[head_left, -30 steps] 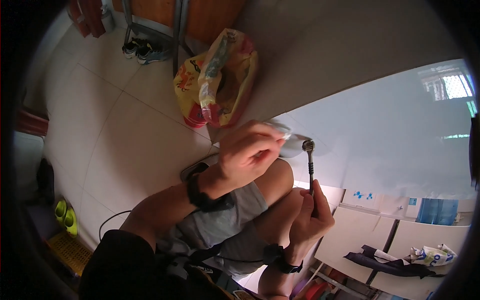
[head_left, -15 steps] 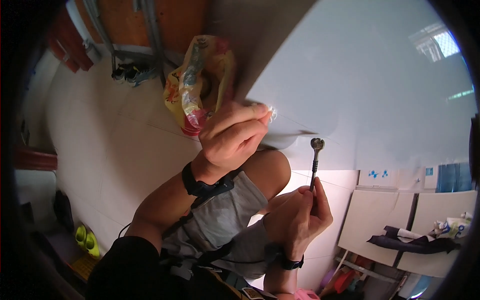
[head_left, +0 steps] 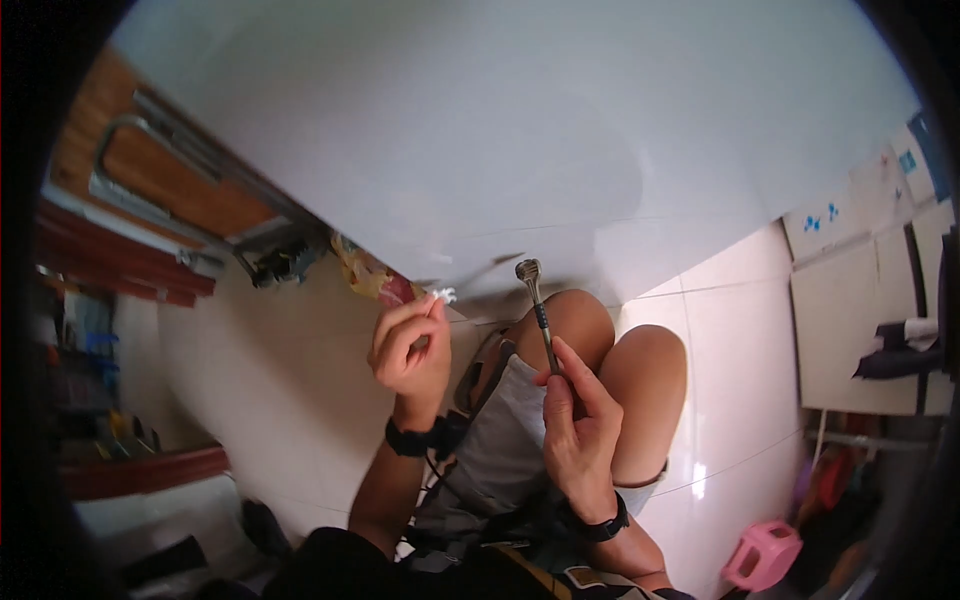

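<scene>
My left hand (head_left: pixel 410 345) is raised with its fingers closed in a pinch. Between thumb and forefinger sits a small crumpled white scrap (head_left: pixel 445 295), too small to name. To its right, my right hand (head_left: pixel 585 430) grips the lower end of a slim metal stick with a claw-like head (head_left: pixel 541 312). The stick tilts away from me, its ribbed dark collar and rounded head pointing up and slightly left. Both hands are apart, in front of my bare knees and beside the large pale surface (head_left: pixel 550 130).
A yellow and red plastic bag (head_left: pixel 360 272) shows partly past the pale surface's edge, near dark shoes (head_left: pixel 285 265) and a metal frame. White cabinets (head_left: pixel 865 330) line the right side, dark cloth beside them. A pink plastic jug (head_left: pixel 765 555) stands on the tiled floor at lower right.
The view has swung, so the pale surface now fills the top and covers most of the bag. Both hands keep their holds; my left hand appears lower and the stick leans more to the left.
</scene>
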A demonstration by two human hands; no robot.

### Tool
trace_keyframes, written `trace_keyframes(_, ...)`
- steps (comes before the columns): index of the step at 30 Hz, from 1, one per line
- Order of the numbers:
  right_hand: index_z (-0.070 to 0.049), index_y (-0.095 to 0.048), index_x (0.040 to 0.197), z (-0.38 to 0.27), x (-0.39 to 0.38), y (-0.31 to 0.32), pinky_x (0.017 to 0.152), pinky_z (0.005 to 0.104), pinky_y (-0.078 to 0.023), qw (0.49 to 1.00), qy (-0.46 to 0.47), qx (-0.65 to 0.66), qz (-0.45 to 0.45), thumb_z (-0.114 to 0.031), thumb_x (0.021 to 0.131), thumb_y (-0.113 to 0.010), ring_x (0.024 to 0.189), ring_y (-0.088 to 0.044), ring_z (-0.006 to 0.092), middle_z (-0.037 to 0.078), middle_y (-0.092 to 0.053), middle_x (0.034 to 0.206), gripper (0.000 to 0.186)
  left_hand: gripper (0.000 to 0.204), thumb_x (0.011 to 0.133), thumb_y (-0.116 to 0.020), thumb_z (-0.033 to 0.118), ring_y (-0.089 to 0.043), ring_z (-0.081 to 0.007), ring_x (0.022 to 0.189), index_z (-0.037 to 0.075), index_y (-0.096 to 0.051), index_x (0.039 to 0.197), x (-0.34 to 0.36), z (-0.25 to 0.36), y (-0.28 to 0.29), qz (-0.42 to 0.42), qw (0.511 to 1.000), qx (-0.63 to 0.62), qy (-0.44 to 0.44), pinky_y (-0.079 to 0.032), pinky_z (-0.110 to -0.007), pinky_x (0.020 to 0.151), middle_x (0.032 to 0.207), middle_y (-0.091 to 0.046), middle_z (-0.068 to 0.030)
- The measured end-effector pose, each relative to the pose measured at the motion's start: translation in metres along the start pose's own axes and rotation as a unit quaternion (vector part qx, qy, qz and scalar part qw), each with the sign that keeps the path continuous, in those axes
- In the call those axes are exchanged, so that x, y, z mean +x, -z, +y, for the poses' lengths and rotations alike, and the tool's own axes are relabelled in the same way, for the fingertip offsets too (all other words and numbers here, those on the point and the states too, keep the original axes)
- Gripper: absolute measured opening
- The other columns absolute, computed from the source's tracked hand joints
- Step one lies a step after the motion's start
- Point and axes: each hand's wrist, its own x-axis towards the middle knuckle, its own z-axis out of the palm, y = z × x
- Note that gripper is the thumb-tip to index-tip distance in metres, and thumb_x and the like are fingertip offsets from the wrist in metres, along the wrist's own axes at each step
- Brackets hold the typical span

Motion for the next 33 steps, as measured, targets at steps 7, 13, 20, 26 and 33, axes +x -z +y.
trace_keyframes(7,-0.004,-0.05,0.147,0.01,-0.014,-0.036,0.057,0.0177,-0.04,0.91,-0.127,0.393,0.031,-0.006,0.105,-0.052,0.067,-0.049,0.0023,-0.001,-0.062,0.094,0.043,0.023,0.079,-0.077,-0.013,-0.07,-0.0185,0.076,0.001,-0.059,0.079,-0.014,0.019,0.007,-0.021,0.987,-0.075,0.143,-0.059,-0.026,0.052,0.095,-0.068,-0.0119)
trace_keyframes(13,-0.013,-0.039,0.156,-0.001,0.002,-0.052,0.047,0.0189,-0.031,0.868,-0.164,0.467,0.021,-0.012,0.106,-0.05,0.055,-0.036,0.0028,-0.001,-0.055,0.087,0.051,0.02,0.084,-0.072,-0.013,-0.068,-0.0176,0.076,0.0,-0.057,0.08,-0.008,0.022,0.016,-0.037,0.973,-0.108,0.203,-0.06,-0.026,0.052,0.099,-0.065,-0.0132)
trace_keyframes(20,-0.013,-0.036,0.157,-0.019,-0.003,-0.045,0.044,0.0177,-0.031,0.867,-0.117,0.48,-0.066,-0.015,0.107,-0.048,0.053,-0.036,0.0025,-0.003,-0.046,0.074,0.051,0.021,0.085,-0.072,-0.012,-0.066,-0.016,0.069,-0.002,-0.055,0.079,-0.009,0.024,0.021,-0.048,0.978,-0.081,0.186,-0.059,-0.025,0.05,0.099,-0.064,-0.0138)
trace_keyframes(26,-0.013,-0.038,0.155,-0.027,0.039,0.013,0.044,0.0185,-0.03,0.805,-0.126,0.574,0.082,-0.014,0.107,-0.047,0.055,-0.035,0.0033,-0.002,-0.051,0.082,0.049,0.022,0.085,-0.071,-0.013,-0.067,-0.0165,0.071,-0.002,-0.054,0.077,0.017,0.043,-0.004,-0.037,0.988,-0.069,0.136,-0.059,-0.024,0.049,0.098,-0.065,-0.0136)
trace_keyframes(33,-0.011,-0.041,0.153,-0.037,0.036,0.037,0.045,0.0185,-0.028,0.802,-0.154,0.575,0.049,-0.016,0.107,-0.048,0.057,-0.034,0.0041,-0.002,-0.049,0.081,0.046,0.022,0.079,-0.078,-0.013,-0.069,-0.0211,0.074,0.001,-0.061,0.075,0.073,0.067,-0.055,-0.065,0.993,-0.07,-0.07,-0.061,-0.026,0.055,0.095,-0.07,-0.0138)
